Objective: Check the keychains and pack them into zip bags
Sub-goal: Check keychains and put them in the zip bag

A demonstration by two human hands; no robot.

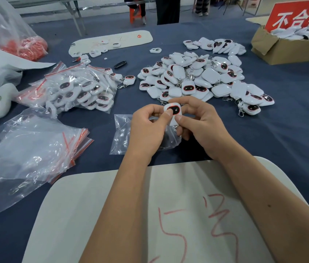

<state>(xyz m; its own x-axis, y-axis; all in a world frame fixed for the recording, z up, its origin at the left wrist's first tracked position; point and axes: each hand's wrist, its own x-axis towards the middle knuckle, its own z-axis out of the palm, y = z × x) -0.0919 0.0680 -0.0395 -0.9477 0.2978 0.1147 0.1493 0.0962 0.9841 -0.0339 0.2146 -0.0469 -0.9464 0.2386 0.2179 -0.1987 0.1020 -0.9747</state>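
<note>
A white keychain [174, 112] with a dark oval face and red rim is held between both hands above the blue table. My left hand [146, 130] pinches its left side, thumb on the dark face. My right hand [201, 124] pinches its right and lower edge. Under the hands lies a clear zip bag [121, 133] flat on the cloth. A big heap of loose keychains [197, 78] lies just beyond. Packed keychains in zip bags [79, 90] are piled to the left.
A stack of empty zip bags [36, 149] with red strips lies at the left. A cardboard box [286, 48] with keychains and a red sign stands at the far right. A white board [168, 215] with red writing lies nearest me. A large clear plastic bag [2, 35] stands at the far left.
</note>
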